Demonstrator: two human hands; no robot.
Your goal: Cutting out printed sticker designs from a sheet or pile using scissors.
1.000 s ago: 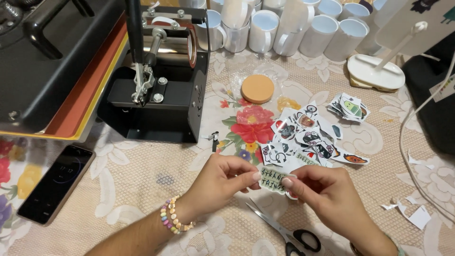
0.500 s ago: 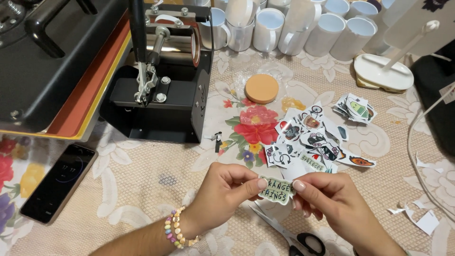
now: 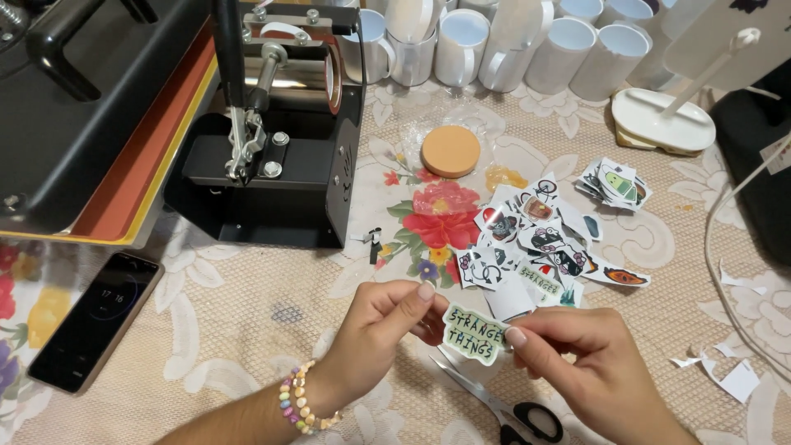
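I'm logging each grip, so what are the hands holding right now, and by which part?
A small cut-out sticker, pinched by its ends: left hand on its left edge, right hand on its right edge.

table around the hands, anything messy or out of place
Mostly craft clutter. White paper scraps lie scattered at the right edge, and the cut stickers sit in a loose, overlapping heap. Nothing looks spilled or broken. The left hand and right hand pinch one green-edged sticker.
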